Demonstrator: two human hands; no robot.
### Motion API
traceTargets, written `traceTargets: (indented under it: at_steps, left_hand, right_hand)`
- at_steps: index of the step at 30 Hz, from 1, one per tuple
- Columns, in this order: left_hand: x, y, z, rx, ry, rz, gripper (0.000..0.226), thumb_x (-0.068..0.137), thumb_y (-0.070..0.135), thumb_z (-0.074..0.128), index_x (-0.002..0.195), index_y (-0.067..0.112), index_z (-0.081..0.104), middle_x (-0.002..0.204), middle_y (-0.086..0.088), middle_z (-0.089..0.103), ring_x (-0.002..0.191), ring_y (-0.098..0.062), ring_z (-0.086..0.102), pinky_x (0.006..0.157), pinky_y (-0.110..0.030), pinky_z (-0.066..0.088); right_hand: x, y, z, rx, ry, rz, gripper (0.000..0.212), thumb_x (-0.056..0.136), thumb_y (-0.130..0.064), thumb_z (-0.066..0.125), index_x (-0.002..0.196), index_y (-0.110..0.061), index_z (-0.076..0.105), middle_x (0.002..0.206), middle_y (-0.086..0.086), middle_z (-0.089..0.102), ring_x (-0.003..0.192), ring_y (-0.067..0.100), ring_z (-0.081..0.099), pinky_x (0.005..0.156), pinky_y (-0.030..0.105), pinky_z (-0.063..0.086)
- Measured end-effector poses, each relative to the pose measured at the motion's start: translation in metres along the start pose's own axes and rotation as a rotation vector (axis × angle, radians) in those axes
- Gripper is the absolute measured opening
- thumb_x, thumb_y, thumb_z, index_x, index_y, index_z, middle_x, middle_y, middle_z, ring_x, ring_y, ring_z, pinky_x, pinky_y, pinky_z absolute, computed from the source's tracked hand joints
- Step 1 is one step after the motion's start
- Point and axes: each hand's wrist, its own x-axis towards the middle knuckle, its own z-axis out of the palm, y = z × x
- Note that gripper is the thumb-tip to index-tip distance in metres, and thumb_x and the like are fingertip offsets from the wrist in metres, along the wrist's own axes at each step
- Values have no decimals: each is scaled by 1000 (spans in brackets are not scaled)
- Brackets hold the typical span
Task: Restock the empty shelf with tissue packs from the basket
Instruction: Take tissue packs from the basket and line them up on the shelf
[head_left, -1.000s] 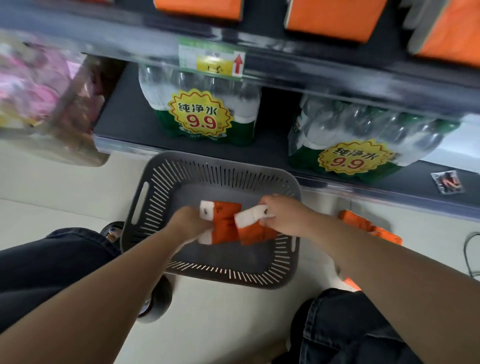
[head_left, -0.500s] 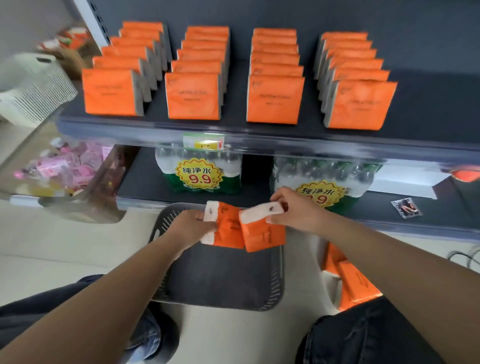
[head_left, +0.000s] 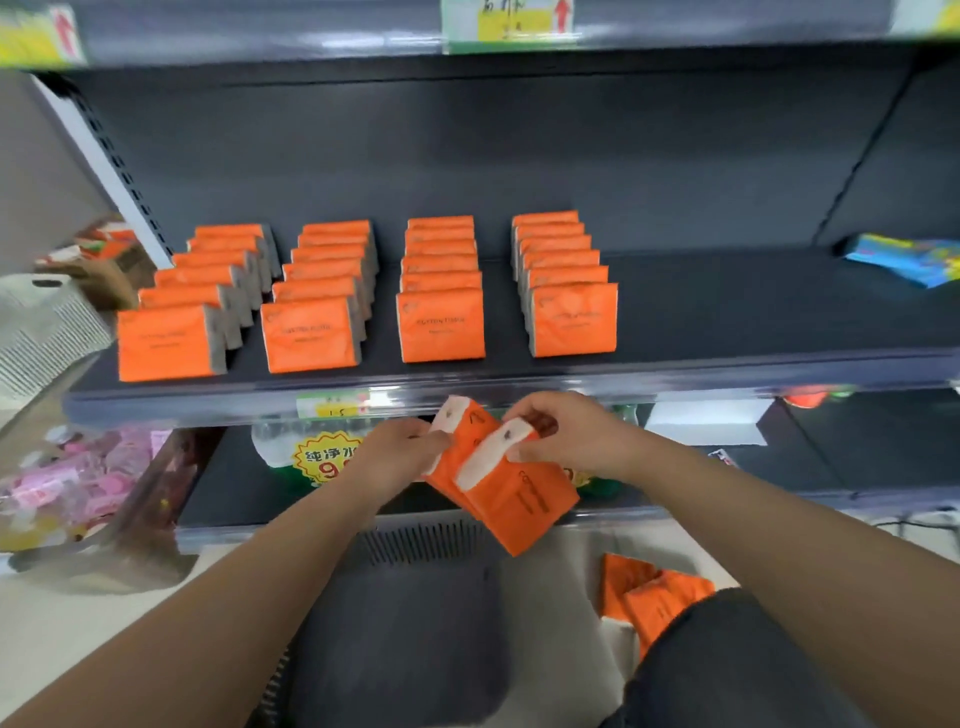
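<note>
Dark flat shelf (head_left: 727, 332): four rows of upright orange tissue packs (head_left: 440, 325), glossy, rectangular. Grey slotted plastic basket (head_left: 415, 613) on the floor below. Left hand (head_left: 397, 457) and right hand (head_left: 563, 434) each grip one pack (head_left: 519, 499), side by side, tilted, below the shelf edge.
</note>
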Motion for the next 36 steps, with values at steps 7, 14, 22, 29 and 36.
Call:
traceTargets:
  at_steps: [7, 14, 22, 29, 36]
  left_hand:
    - [7, 45, 19, -135, -21, 23, 8, 88, 30, 60, 91, 23, 63, 94, -1, 67, 88, -17, 64, 79, -33, 53]
    - [-5, 71, 28, -212, -187, 205, 63, 71, 49, 78, 122, 26, 48, 114, 7, 61, 99, -10, 64, 87, -31, 54]
    - [8, 103, 55, -305, -126, 329, 74, 74, 21, 81, 134, 30, 38, 115, 8, 59, 98, -8, 63, 73, -24, 54]
    - [35, 147, 88, -429, -75, 364, 67, 75, 21, 79, 127, 39, 39, 108, 13, 61, 84, 3, 65, 61, -12, 50]
    - [68, 187, 133, -548, -77, 355, 89, 48, 47, 80, 125, 48, 37, 117, 10, 62, 105, -13, 65, 97, -43, 51]
  right_hand:
    - [-6, -7, -31, 22, 150, -61, 42, 74, -21, 81, 104, -38, 56, 102, -16, 62, 98, 5, 60, 85, 20, 46]
    - [-14, -9, -52, 56, 295, -108, 43, 72, -16, 82, 95, -40, 54, 101, -8, 63, 93, 9, 60, 80, 19, 44]
    - [-14, -20, -89, 29, 405, -220, 40, 74, -13, 79, 93, -38, 54, 99, -16, 60, 97, 2, 57, 85, 15, 44]
    - [-21, -8, -140, 105, 648, -176, 45, 78, -16, 77, 113, -28, 52, 121, -5, 52, 116, 6, 47, 95, 17, 34]
    - [-25, 39, -191, 664, 695, 45, 59, 77, -26, 74, 129, -22, 46, 125, 1, 57, 96, 10, 62, 70, 24, 48]
